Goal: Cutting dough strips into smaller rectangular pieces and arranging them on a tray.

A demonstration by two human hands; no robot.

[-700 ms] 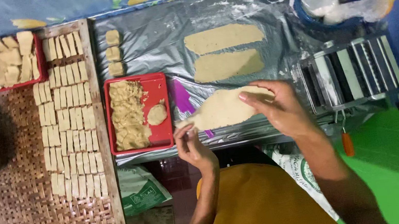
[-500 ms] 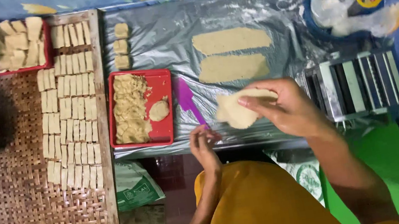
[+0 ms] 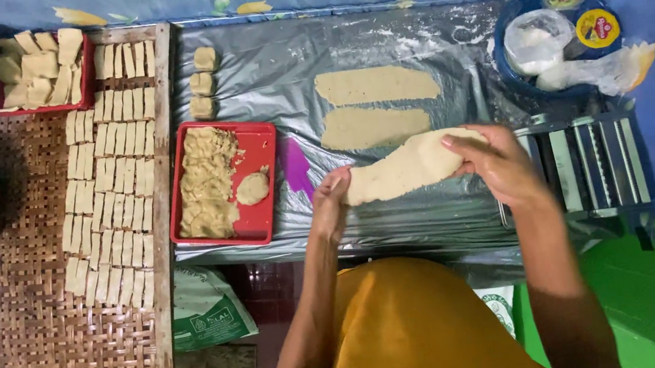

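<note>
Both hands are up on one flattened dough sheet (image 3: 406, 166), held above the near edge of the plastic-covered work surface (image 3: 261, 74). The left hand (image 3: 329, 205) pinches its lower left end; the right hand (image 3: 497, 164) grasps the upper right end, right beside the pasta roller (image 3: 590, 166). The sheet's long axis runs left to right, tilting up toward the roller, and the right hand is the nearer one.

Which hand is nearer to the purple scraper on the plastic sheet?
Left. The left hand is just right of the purple scraper; the right hand is farther right, holding the dough sheet.
</note>
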